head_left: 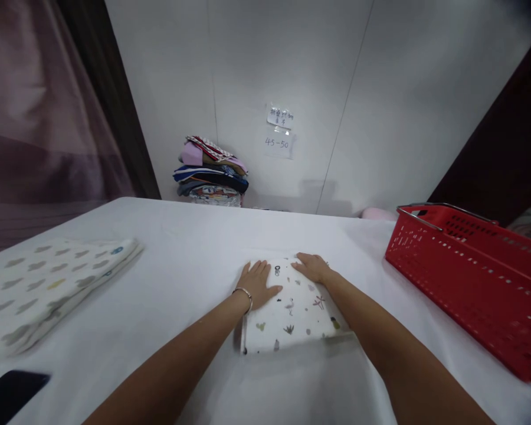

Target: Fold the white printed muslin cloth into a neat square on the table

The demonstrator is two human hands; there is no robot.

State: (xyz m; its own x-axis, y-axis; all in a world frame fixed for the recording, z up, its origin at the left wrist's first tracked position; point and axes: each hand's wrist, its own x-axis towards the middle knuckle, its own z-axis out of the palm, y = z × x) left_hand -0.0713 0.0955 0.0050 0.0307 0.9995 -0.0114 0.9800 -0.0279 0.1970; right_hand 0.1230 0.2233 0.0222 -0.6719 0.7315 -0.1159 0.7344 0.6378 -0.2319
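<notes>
A folded white cloth (292,313) printed with small plants, birds and fruit lies flat on the white-covered table (177,283). My left hand (257,284), with a bracelet at the wrist, rests on the cloth's left side, fingers spread and pointing away from me. On the far right part of the same cloth lies my right hand (313,267), its fingers stretched out and pointing left. Both palms press down on the fabric, and neither hand grips it. The undersides of the hands are hidden.
At the left lies another folded cloth (48,283) with grey cloud shapes, and a dark flat object (13,392) sits nearer me. A red plastic basket (464,283) stands on the right. Stacked folded fabrics (212,171) are behind the table, by a wall with paper signs (279,143).
</notes>
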